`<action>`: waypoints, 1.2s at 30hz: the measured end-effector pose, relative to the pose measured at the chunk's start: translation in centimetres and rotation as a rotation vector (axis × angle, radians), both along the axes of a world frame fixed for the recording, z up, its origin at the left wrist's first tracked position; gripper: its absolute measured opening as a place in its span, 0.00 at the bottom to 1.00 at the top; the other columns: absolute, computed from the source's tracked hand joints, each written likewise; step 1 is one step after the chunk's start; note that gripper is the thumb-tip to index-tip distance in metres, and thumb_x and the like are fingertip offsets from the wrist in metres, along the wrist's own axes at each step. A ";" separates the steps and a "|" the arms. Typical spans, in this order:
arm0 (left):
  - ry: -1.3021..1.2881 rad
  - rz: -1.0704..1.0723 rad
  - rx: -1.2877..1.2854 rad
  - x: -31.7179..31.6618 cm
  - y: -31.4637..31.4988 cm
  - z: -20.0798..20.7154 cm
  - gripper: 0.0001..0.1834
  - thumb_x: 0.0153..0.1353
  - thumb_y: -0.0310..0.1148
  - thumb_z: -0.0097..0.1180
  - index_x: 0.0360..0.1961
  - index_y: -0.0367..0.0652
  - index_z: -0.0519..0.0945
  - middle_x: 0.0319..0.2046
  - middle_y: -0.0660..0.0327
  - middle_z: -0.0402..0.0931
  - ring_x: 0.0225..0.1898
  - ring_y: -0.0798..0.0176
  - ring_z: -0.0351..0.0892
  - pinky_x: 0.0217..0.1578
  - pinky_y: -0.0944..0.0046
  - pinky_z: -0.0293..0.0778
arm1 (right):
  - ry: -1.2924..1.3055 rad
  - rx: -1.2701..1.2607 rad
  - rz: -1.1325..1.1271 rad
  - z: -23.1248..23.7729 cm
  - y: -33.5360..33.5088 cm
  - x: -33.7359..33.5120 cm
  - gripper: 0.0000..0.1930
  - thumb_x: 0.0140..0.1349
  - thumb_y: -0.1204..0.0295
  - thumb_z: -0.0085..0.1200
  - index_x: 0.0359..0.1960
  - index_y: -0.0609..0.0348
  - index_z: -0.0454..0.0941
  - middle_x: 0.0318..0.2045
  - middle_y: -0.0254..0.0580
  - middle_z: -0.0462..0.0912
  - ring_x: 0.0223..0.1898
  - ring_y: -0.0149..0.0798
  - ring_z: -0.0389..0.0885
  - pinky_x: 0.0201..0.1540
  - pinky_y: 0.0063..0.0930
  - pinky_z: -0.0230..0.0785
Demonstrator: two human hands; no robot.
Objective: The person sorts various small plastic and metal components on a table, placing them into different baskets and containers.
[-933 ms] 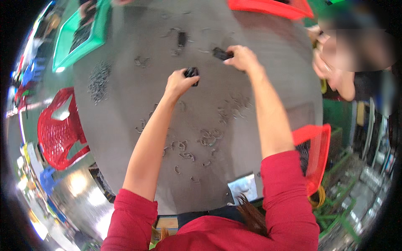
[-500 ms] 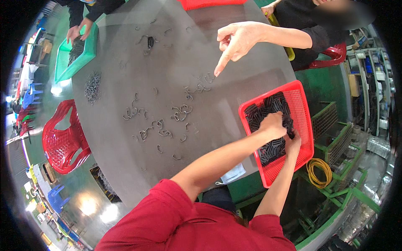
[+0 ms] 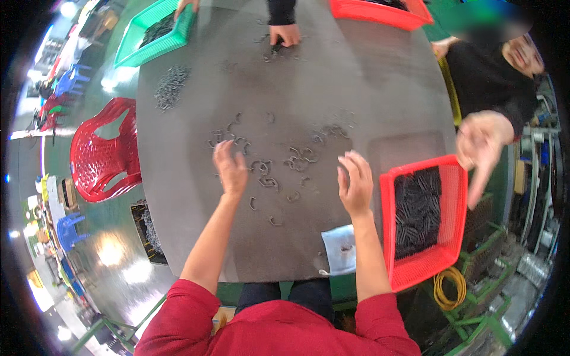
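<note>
Dark, curved metal clips (image 3: 298,159) lie scattered across the middle of the grey table (image 3: 196,237). Over the left side of this scatter hovers my left hand (image 3: 230,171), its fingers apart and nothing seen in it. My right hand (image 3: 357,185) is open to the right of the clips, fingers stretched out, between them and a red plastic basket (image 3: 389,237). Short black strip-like pieces (image 3: 418,207) fill much of that basket. Both hands are slightly blurred; whether they touch the tabletop I cannot tell.
A folded light-blue face mask (image 3: 339,249) lies at the table's near edge. Far left are a heap of small grey pieces (image 3: 172,88) and a green basket (image 3: 155,50). A co-worker's hand (image 3: 286,34) reaches in opposite; another's hand (image 3: 484,139) hangs beyond the red basket.
Both my hands have left the black pieces in the red basket and moved left over the table, now apart. The co-worker's pointing hand has swung right; another person's hand has reached the far clips.
</note>
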State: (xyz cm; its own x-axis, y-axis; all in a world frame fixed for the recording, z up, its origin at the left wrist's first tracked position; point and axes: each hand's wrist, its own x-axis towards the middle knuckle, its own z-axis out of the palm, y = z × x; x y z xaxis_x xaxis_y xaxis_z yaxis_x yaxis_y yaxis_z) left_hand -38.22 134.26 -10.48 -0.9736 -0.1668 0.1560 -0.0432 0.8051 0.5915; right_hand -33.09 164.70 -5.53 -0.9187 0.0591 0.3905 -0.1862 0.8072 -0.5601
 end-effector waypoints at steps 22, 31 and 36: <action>0.004 -0.020 -0.169 -32.7 -33.3 -9.2 0.30 0.69 0.50 0.15 0.67 0.51 0.53 0.67 0.63 0.52 0.70 0.61 0.41 0.66 0.49 0.31 | -0.201 0.382 -0.377 -13.0 1.7 -33.7 0.28 0.68 0.53 0.33 0.65 0.54 0.54 0.65 0.46 0.56 0.68 0.46 0.47 0.67 0.48 0.38; 0.044 -0.474 -0.057 -38.0 -23.3 -4.5 0.30 0.69 0.51 0.19 0.62 0.49 0.63 0.62 0.60 0.61 0.68 0.58 0.47 0.67 0.52 0.36 | -0.148 0.350 -0.142 -14.0 -2.8 -48.3 0.29 0.68 0.51 0.28 0.64 0.54 0.58 0.63 0.44 0.61 0.66 0.45 0.54 0.66 0.44 0.43; -0.065 -0.672 0.028 -33.9 -16.7 -5.0 0.30 0.67 0.55 0.23 0.62 0.54 0.63 0.65 0.61 0.56 0.69 0.60 0.44 0.67 0.50 0.33 | -0.082 -0.103 0.080 -11.8 -4.3 -46.3 0.26 0.68 0.53 0.29 0.63 0.53 0.60 0.59 0.43 0.68 0.64 0.45 0.59 0.67 0.37 0.42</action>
State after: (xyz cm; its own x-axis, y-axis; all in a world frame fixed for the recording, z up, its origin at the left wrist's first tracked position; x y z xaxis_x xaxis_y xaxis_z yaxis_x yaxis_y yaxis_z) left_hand -72.16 117.55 -15.44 -0.8743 0.4756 0.0975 0.4255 0.6540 0.6255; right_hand -79.40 160.40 -17.37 -0.9506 0.0203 0.3099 -0.1980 0.7293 -0.6549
